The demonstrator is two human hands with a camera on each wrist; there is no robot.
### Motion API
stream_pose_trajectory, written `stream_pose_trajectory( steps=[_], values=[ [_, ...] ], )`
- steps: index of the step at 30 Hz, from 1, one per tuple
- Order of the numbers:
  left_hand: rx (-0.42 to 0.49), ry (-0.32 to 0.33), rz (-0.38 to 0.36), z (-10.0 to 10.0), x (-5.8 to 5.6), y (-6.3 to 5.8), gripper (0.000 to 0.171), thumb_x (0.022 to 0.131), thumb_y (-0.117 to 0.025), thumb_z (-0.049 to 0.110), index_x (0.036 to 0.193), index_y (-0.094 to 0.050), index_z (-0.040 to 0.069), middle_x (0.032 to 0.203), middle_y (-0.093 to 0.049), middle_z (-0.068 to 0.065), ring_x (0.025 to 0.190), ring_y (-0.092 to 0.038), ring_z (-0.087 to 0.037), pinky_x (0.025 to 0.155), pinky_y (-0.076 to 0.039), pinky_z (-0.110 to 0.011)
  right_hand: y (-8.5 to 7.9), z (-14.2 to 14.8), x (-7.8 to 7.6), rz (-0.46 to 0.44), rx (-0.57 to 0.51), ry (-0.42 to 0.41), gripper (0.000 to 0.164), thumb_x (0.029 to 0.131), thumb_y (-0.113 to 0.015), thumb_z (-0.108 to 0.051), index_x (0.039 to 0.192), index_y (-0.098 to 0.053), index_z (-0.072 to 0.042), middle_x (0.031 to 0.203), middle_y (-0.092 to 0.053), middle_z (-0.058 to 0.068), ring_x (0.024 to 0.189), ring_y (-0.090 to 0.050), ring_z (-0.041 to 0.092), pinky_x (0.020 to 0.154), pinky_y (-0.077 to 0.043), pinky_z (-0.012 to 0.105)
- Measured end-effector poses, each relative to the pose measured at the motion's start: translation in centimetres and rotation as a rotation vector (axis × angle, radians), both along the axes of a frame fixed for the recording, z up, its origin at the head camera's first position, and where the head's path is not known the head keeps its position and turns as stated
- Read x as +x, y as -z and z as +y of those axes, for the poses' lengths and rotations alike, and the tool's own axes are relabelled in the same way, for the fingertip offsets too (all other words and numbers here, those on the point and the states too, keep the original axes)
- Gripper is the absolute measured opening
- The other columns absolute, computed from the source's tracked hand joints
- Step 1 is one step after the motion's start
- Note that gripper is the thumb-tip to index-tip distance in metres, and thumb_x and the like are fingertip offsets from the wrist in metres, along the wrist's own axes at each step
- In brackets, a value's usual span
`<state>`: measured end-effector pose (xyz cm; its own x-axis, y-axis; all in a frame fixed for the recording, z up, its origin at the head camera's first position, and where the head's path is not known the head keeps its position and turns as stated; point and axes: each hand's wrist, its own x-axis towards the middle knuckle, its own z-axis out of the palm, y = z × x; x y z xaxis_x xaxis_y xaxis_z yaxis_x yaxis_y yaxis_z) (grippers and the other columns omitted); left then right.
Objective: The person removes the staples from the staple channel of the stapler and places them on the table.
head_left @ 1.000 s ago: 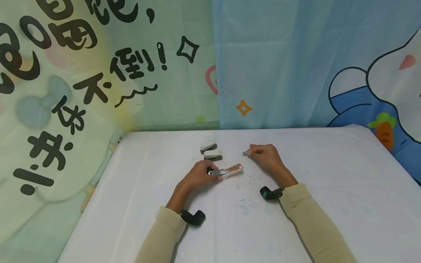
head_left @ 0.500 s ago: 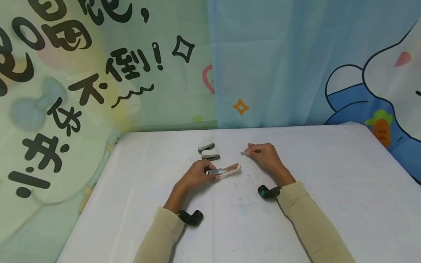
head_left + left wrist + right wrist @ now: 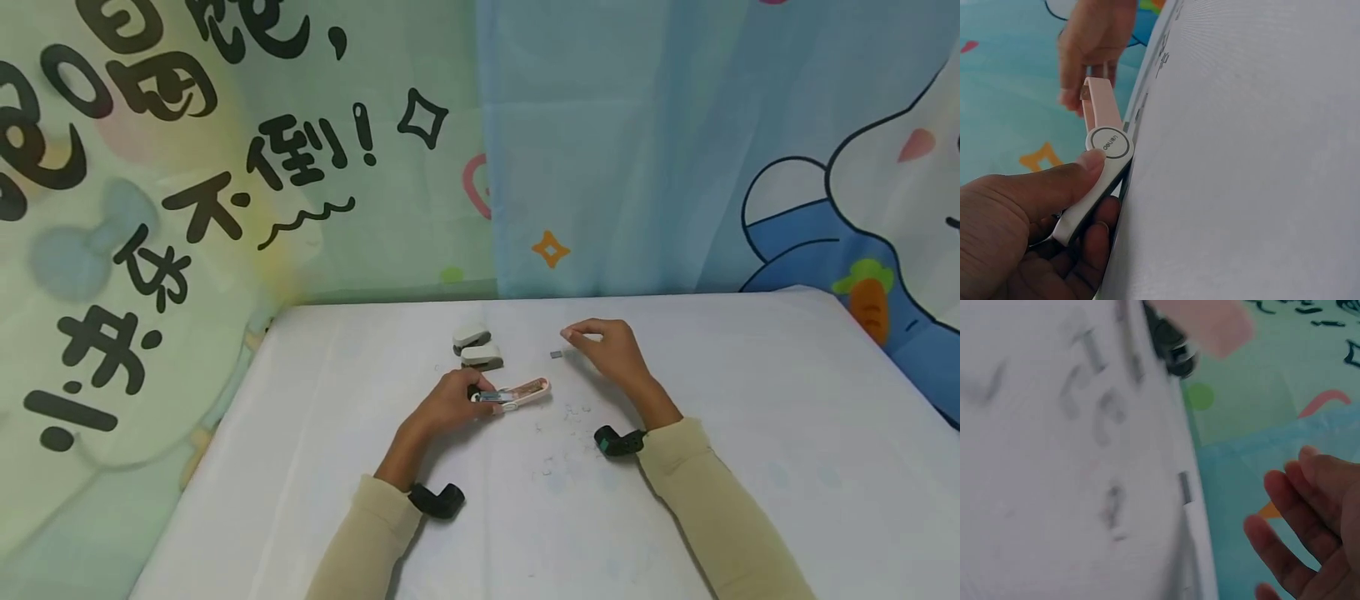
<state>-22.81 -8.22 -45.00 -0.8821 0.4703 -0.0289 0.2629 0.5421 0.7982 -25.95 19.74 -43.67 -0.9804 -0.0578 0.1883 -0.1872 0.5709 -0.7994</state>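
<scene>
My left hand (image 3: 452, 403) grips a pink and white stapler (image 3: 1109, 145), thumb on its round label and fingers underneath. In the head view its top is swung up, showing the metal inside. A short grey strip of staples (image 3: 556, 355) lies on the white table beyond the stapler's tip. Just right of and above that strip is my right hand (image 3: 609, 350), apart from it, with nothing in its fingers. The right wrist view shows the right fingers (image 3: 1291, 500) loosely bent, the thumb near the index finger.
Two small white and grey staplers (image 3: 482, 357) lie close together beyond my left hand. Loose bent staples (image 3: 572, 412) are scattered on the white cloth (image 3: 675, 517) between the arms. Printed curtains (image 3: 615, 150) stand behind the table.
My right hand has let go of the staple strip, which now lies on the table, and has lifted slightly away. The left hand still grips the stapler in about the same place.
</scene>
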Motion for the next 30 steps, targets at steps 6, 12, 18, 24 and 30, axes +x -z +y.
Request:
stream_pose_trajectory(
  steps=[6,12,18,24,30],
  values=[
    [0.001,-0.005,-0.007,0.0,-0.1,0.0,0.012,0.085,-0.076,0.014,0.093,-0.068,0.009,0.091,-0.062,0.003,0.085,-0.054,-0.014,0.078,-0.044,-0.032,-1.8,-0.8,1.0,-0.043,-0.038,-0.358,0.031,0.092,-0.069,-0.013,0.120,-0.066,-0.001,0.123,-0.063,0.016,0.113,-0.057,0.034,0.097,-0.039,0.056],
    [-0.003,0.004,0.000,0.0,-0.2,0.0,0.014,0.085,-0.077,0.013,0.094,-0.068,0.008,0.091,-0.063,0.002,0.085,-0.054,-0.013,0.078,-0.044,-0.031,-1.2,-1.1,1.0,-0.168,-0.035,-0.627,0.038,0.089,-0.072,-0.009,0.125,-0.063,0.000,0.124,-0.062,0.016,0.104,-0.061,0.032,0.090,-0.046,0.045],
    [-0.011,-0.002,0.011,-0.1,-0.1,0.0,0.014,0.084,-0.077,0.014,0.093,-0.068,0.008,0.091,-0.063,0.002,0.084,-0.055,-0.014,0.077,-0.044,-0.031,-1.2,-1.3,1.2,-0.243,-0.017,-0.672,0.025,0.090,-0.070,-0.008,0.114,-0.069,0.001,0.114,-0.066,0.015,0.089,-0.059,0.023,0.072,-0.046,0.028],
    [-0.033,-0.017,0.012,-0.1,-0.3,0.1,0.014,0.084,-0.077,0.016,0.093,-0.069,0.009,0.090,-0.062,0.003,0.084,-0.054,-0.013,0.077,-0.044,-0.030,-1.3,-1.5,1.2,-0.234,-0.002,-0.617,0.021,0.091,-0.067,-0.006,0.111,-0.071,0.001,0.115,-0.067,0.014,0.087,-0.055,0.021,0.068,-0.040,0.027],
    [-0.030,0.003,0.044,0.4,-0.2,0.0,0.016,0.084,-0.078,0.016,0.094,-0.070,0.006,0.088,-0.063,0.002,0.082,-0.053,-0.013,0.074,-0.044,-0.029,-1.1,-1.2,1.0,-0.217,0.017,-0.567,0.021,0.093,-0.063,-0.003,0.112,-0.072,-0.002,0.114,-0.068,0.013,0.094,-0.057,0.022,0.073,-0.044,0.028]
  ],
)
